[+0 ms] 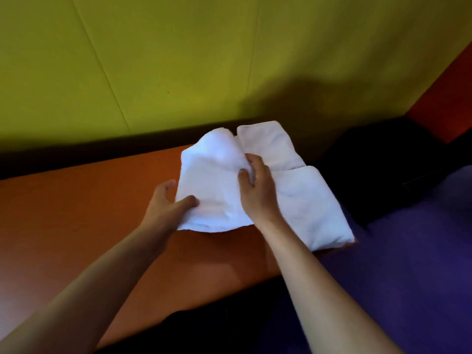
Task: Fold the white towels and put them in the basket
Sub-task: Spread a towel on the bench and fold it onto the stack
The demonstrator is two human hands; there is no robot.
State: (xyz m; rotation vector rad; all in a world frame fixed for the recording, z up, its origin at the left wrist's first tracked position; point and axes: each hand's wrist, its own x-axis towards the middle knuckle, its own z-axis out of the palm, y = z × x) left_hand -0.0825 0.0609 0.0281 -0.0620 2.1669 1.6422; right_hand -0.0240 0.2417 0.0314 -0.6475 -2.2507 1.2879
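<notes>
A white towel (212, 185) lies at the right end of the orange desk (76, 213), partly folded, with a rounded hump at its far edge and a soft, curved near edge that lifts slightly off the desk surface. The left hand (166, 203) grips the towel's near-left corner: the thumb presses on top of the cloth and the fingers sit beneath or beside the edge, so the grip is closed on the towel. The right hand (258, 190) pinches a bunched ridge of the same towel along its right side, fingers curled into the fabric. Two folded towels (301, 195) lie just beside it to the right, touching it, one behind the other; both are flat, rectangular and smooth-faced. The nearer one overhangs the desk's right end above a purple surface (408, 251). A yellow-green wall (178, 60) stands behind the desk. No basket can be made out.
</notes>
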